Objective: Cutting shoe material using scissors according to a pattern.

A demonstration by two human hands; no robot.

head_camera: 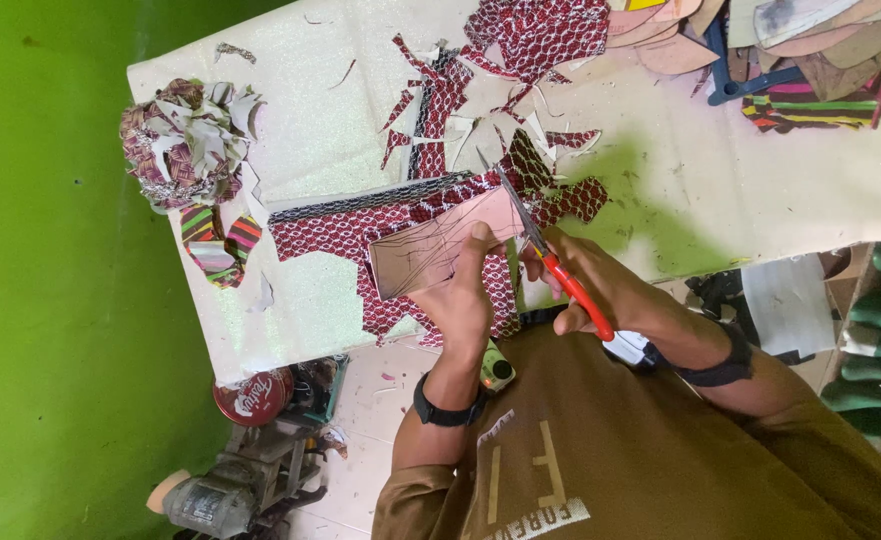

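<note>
- Scissors (550, 255) with red handles are in our right hand (600, 290), and our fingers are curled through the handles and closed around them
- The thin metal blades point up and away from us, and they meet the top edge of a pink card piece (445, 245)
- Our left hand (460, 300) holds that pink card piece, with the thumb pressed on top and the other fingers tucked under it, so we are pinching it
- The card piece has thin pen lines drawn on it, and it sits over a big sheet of red patterned fabric (360, 230)
- We cannot see clearly if the blades are a little apart or shut, because they are so thin here
- The fabric lies on a white table (320, 130), right in front of us, near the table's close edge
- More cut scraps (480, 120) of the same red cloth and white backing lie past the scissors, close to them
- A bundle of cut strips (185, 145) sits far off at one corner of the table, well apart from our hands
- Striped pieces (220, 245) in bright colours lie just below that bundle
- A pile of tan sole shapes (820, 35) sits at the other far corner
- We wear a black wrist band (447, 412) on the left arm, and a brown shirt
</note>
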